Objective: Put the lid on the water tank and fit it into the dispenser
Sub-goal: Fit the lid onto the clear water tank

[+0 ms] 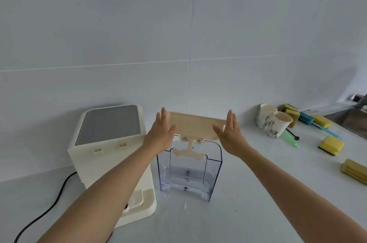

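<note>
Just above the water tank (215,165), lid (195,126) between flat left hand (161,136) and right hand (232,134); grip wide

Rear wall (119,24) of large, pale grey tiles, divided by one thin horizontal joint (99,66) and one vertical joint (192,24); it meets a pale, faintly speckled bench (248,203) along a straight seam. At far right, the corner of a sink (353,123) set into the bench. Lighting soft and even, casting only faint shadows.

Head view — forward, downward, near water tank (189,175)
</note>
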Motion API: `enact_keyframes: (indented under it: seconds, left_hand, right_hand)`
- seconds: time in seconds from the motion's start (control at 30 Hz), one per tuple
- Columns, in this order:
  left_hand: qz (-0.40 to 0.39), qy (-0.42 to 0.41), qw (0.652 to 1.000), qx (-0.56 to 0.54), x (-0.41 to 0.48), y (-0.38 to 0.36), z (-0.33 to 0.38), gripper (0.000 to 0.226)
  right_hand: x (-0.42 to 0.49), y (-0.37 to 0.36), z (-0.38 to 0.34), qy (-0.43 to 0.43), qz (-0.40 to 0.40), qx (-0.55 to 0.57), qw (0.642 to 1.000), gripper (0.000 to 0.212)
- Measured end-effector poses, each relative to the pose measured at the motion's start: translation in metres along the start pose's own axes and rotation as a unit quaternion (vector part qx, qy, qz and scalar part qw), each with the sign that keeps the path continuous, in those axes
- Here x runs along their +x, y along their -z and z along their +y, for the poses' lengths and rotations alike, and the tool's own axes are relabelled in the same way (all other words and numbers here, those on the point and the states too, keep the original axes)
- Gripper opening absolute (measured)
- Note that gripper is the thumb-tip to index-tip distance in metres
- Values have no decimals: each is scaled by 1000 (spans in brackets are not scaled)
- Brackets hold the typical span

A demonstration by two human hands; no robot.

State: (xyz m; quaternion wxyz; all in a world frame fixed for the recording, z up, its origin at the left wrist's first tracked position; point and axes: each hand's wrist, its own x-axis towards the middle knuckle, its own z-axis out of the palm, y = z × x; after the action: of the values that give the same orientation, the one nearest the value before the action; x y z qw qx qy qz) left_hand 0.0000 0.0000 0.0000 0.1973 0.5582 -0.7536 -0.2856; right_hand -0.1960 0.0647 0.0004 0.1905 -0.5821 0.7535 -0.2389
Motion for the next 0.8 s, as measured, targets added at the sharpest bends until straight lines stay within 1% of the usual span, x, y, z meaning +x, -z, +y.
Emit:
enact_keyframes:
  seconds: [0.07,0.13,0.2,0.3,0.33,0.4,0.47,0.53,0.7,0.8]
  left_hand:
    - [2,42,998,-40,12,5,4,62]
    - [4,79,996,-44,24,14,7,55]
    - [6,82,997,0,33,17,7,49]
    - [13,68,995,70,45,19,4,45]
    - [10,67,994,86,49,20,3,45]
    - [6,63,993,104,57,19,2,45]
    - [10,63,992,108,62,17,1,49]
    - [18,64,993,97,65,15,1,50]
    - [42,63,995,58,72,10,1,34]
    - [53,48,997,34,74,12,0,37]
  right_hand:
    - [5,5,-4,-37,15,77,996,70]
    - [10,11,-9,-82,30,129,988,69]
    - [13,13,-11,-118,30,121,985,63]
    - [17,14,-11,-135,37,64,988,45]
    - [19,14,-10,-141,40,53,988,43]
    - [24,13,-8,-155,44,62,985,47]
    - [29,12,-4,-160,49,81,983,51]
    - [32,13,-1,-160,47,99,981,50]
    - [34,9,-3,-124,42,136,982,41]
    - [35,7,-5,-102,52,125,986,36]
